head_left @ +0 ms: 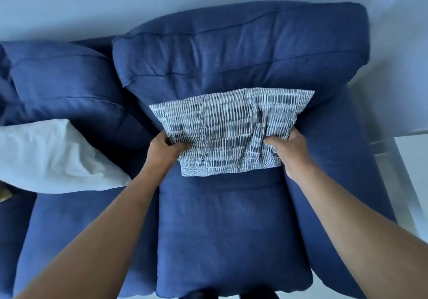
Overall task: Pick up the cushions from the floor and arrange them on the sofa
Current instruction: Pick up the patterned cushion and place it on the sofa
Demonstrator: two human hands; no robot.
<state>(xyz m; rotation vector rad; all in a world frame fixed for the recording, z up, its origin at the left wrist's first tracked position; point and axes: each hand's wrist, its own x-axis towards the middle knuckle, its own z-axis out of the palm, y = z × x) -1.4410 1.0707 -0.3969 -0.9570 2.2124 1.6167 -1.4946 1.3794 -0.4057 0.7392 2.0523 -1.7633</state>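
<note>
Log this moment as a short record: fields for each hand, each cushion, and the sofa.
left hand: grips patterned cushion's left edge
right hand: grips its right edge
patterned cushion: propped against the right back cushion, held at both sides
white cushion: lying on the left seat, untouched
sofa: blue, right seat bare in front

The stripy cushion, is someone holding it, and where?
Yes. Both hands hold the stripy cushion: left hand and right hand pinch its lower side edges.

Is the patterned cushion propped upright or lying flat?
Propped, tilted: the patterned cushion leans against the blue back cushion, its lower edge on the seat.
</note>
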